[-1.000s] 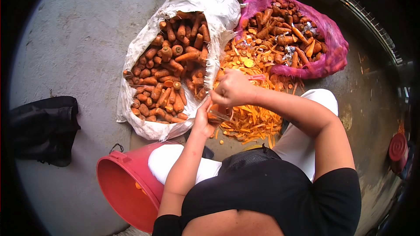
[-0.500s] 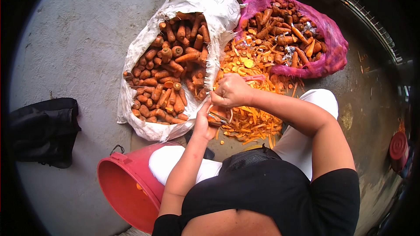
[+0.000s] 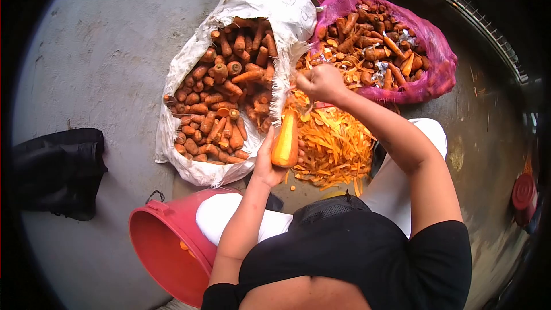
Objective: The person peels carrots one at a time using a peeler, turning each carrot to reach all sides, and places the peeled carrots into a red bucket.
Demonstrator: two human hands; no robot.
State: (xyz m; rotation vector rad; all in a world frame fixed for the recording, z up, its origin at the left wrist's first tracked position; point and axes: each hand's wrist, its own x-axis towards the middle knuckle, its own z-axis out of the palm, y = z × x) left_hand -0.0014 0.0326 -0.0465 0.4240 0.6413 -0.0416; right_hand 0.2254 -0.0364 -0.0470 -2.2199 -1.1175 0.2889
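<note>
My left hand (image 3: 267, 159) is closed around a carrot (image 3: 285, 140), which points away from me with its thick end nearest. The carrot's upper face is bare bright orange. Beyond its tip, my right hand (image 3: 322, 83) is a fist, apart from the carrot. A thin blurred shape shows below that fist; what the fingers hold is hidden. Under both hands spreads a heap of orange carrot peelings (image 3: 338, 143). To the left, a white woven sack (image 3: 261, 0) lies open, full of unpeeled carrots (image 3: 221, 97).
A pink mesh sack (image 3: 439, 60) of carrots, cut ends and scraps lies at the back right. A red bucket (image 3: 198, 212) is tipped beside my left leg, with orange pieces inside. Black fabric (image 3: 60, 172) lies at far left, and a round red object (image 3: 523, 192) stands at far right.
My right hand has moved up and slightly right, away from the carrot. The carrot in my left hand now shows a bare orange side where darker skin and a dark shape showed before.
</note>
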